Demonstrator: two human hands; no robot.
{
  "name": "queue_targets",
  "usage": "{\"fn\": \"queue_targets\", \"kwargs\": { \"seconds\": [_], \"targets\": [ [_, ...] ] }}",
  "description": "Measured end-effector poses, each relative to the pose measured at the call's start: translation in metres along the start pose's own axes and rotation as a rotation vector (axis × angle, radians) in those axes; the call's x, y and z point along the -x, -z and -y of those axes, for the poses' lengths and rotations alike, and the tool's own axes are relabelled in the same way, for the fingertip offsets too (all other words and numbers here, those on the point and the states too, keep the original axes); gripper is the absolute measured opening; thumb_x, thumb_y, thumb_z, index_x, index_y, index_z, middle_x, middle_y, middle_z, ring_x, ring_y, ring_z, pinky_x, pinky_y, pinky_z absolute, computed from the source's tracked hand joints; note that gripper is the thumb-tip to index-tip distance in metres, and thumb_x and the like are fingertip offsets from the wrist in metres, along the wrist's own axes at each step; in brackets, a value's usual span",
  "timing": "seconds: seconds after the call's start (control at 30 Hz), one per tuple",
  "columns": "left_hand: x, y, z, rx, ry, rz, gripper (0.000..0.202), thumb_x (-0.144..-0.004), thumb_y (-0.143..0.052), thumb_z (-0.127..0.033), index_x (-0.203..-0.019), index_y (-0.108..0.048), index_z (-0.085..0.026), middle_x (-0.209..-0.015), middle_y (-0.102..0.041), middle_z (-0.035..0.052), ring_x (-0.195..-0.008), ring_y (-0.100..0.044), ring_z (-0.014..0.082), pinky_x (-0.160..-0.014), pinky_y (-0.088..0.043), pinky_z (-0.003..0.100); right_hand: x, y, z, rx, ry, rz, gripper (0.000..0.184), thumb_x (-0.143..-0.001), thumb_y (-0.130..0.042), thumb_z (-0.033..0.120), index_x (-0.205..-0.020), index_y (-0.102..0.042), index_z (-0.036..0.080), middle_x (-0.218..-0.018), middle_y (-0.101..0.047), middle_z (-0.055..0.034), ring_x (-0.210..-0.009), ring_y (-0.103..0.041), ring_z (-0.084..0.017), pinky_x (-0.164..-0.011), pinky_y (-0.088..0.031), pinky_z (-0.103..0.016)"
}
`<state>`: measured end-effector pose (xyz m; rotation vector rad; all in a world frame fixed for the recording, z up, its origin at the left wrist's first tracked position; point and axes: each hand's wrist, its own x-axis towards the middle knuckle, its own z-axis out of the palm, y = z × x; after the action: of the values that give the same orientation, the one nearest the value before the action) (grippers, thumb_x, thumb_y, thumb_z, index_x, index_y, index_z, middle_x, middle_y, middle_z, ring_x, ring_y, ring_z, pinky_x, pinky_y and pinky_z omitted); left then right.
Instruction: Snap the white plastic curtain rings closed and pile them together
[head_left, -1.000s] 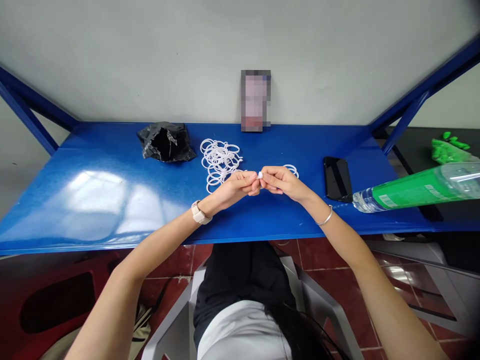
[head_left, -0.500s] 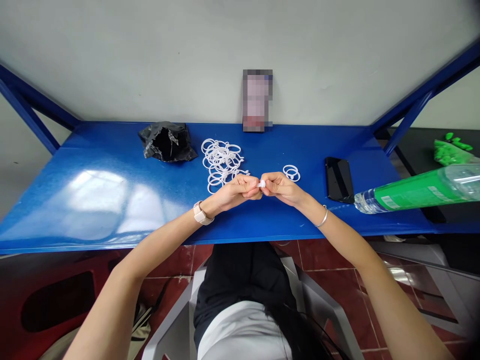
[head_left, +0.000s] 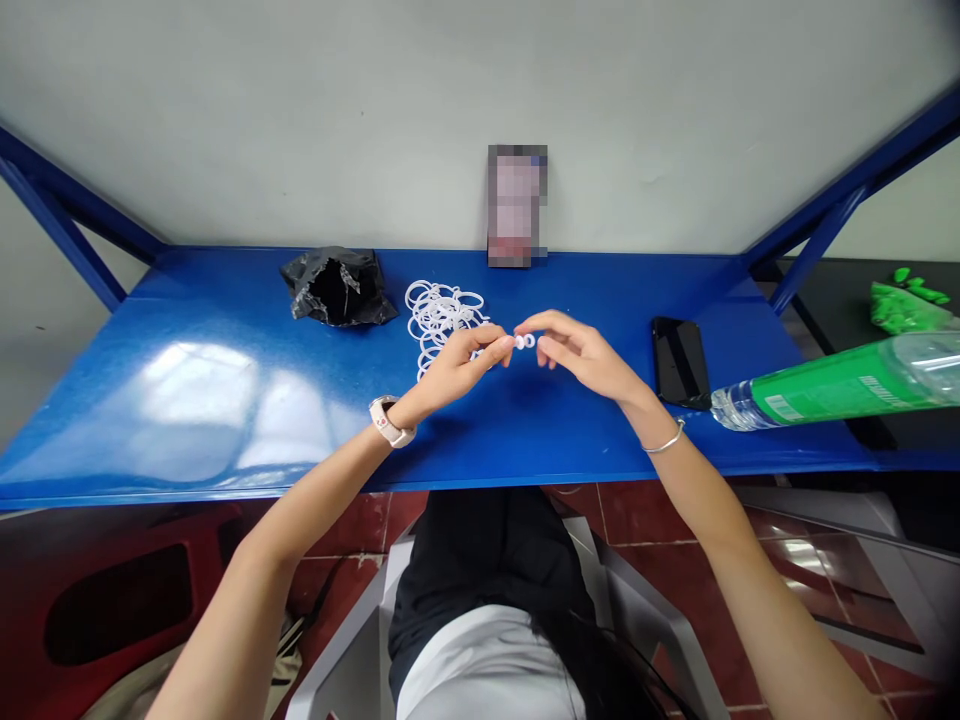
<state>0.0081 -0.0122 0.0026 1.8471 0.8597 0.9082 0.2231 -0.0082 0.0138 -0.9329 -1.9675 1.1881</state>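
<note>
A small white plastic piece (head_left: 524,341) with little round ends sticks out from the fingertips of my left hand (head_left: 470,357), which is closed in a pinch on it. My right hand (head_left: 581,352) hovers just to the right, thumb and fingers apart, its fingertips close to the piece. Whether they touch it is hard to make out. Beside and partly behind my left hand lies a tangled heap of white plastic rings (head_left: 442,312) on the blue table (head_left: 510,430).
A torn black plastic bag (head_left: 337,290) lies left of the heap. Against the wall leans a blurred-out phone-like object (head_left: 516,205). On the right are a black phone (head_left: 679,362) and a bottle with a green label (head_left: 832,383). A bag of green pieces (head_left: 904,305) lies beyond.
My right hand has let go of the white piece and spread its fingers, shifting slightly right. My left hand keeps its pinch, a little higher. The two loose rings are now hidden behind my right hand.
</note>
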Motion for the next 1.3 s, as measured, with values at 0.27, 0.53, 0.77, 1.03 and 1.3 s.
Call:
{"fn": "queue_targets", "kwargs": {
  "seconds": [0.27,0.53,0.77,1.03,1.3],
  "targets": [
    [-0.012,0.017,0.027,-1.108,-0.09,-0.091,0.034,-0.101,-0.041,-0.025,-0.075,-0.062,-0.015,-0.088,-0.062,0.016,-0.099,-0.055,0.0322,-0.081,-0.045,0.043,0.017,0.068,-0.019,0.925,-0.333,0.091,0.018,-0.086,-0.052,0.019,-0.097,-0.066,0.02,-0.107,-0.066,-0.0104,-0.099,-0.059,-0.028,-0.075,-0.046,-0.039],
    [-0.009,0.023,0.029,-1.281,-0.028,-0.149,0.029,-0.098,-0.037,-0.015,-0.092,-0.065,-0.011,-0.111,-0.063,0.0217,-0.112,-0.057,0.0373,-0.085,-0.045,0.046,0.017,0.075,-0.035,0.877,-0.37,0.194,0.012,-0.083,-0.062,0.027,-0.09,-0.07,0.021,-0.099,-0.061,-0.0101,-0.096,-0.054,-0.028,-0.071,-0.043,-0.036],
    [-0.011,0.017,0.022,-1.168,-0.048,-0.196,0.023,-0.097,-0.04,-0.015,-0.098,-0.063,-0.014,-0.111,-0.063,0.0185,-0.111,-0.058,0.0342,-0.089,-0.046,0.047,0.008,0.054,-0.027,0.826,-0.248,0.193,0.014,-0.091,-0.051,0.024,-0.087,-0.064,0.019,-0.099,-0.061,-0.0111,-0.1,-0.054,-0.028,-0.073,-0.04,-0.035],
    [-0.006,-0.016,0.014,-0.66,-0.241,-0.056,0.027,-0.102,-0.043,-0.03,-0.119,-0.057,-0.014,-0.127,-0.061,0.015,-0.114,-0.056,0.0256,-0.099,-0.046,0.04,-0.003,0.014,-0.014,0.528,-0.033,0.1,0.016,-0.096,-0.048,0.032,-0.094,-0.058,0.02,-0.086,-0.06,-0.0043,-0.077,-0.052,-0.018,-0.072,-0.038,-0.03],
    [-0.019,-0.004,0.005,-0.034,0.185,0.231,0.059,-0.094,-0.041,-0.069,-0.073,-0.055,-0.016,-0.057,-0.052,-0.0008,-0.052,-0.048,0.0102,-0.055,-0.038,0.024,-0.009,-0.007,-0.021,-0.058,-0.113,0.075,0.031,-0.092,-0.056,0.048,-0.083,-0.057,0.019,-0.071,-0.055,0.0018,-0.066,-0.046,-0.012,-0.066,-0.037,-0.027]
  ]
}}
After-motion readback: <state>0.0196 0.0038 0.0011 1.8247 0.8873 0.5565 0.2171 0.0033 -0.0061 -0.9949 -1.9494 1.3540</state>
